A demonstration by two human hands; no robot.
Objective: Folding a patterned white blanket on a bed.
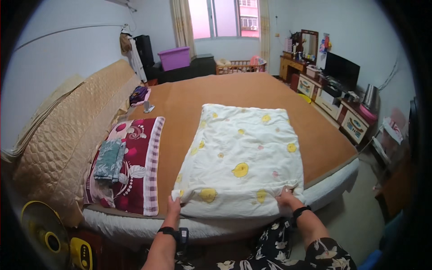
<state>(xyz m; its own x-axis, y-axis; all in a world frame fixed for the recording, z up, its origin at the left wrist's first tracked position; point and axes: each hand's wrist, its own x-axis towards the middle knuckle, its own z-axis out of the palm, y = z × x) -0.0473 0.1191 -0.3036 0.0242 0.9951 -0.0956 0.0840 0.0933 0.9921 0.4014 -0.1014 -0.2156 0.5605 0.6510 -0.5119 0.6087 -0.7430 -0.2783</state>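
A white cloth with yellow chick prints (236,152), perhaps a small blanket, lies spread on the brown bed mat (179,98) and reaches the bed's near edge. My left hand (174,206) grips its near left corner. On its near right part, my right hand (287,198) pinches the fabric, which bunches and wrinkles there. The near strip looks folded over. Left of the cloth is a dark red patterned pillow (135,192) with a checked border, and on it rests a folded green leaf-print cloth (108,158).
A padded tan cover (84,108) drapes the headboard. An electric fan (45,233) stands at the near left. A small grey object (147,107) and a dark purple bundle (138,95) lie by the headboard. Beyond the bed's right side is a low cabinet (327,104) with a television (342,71).
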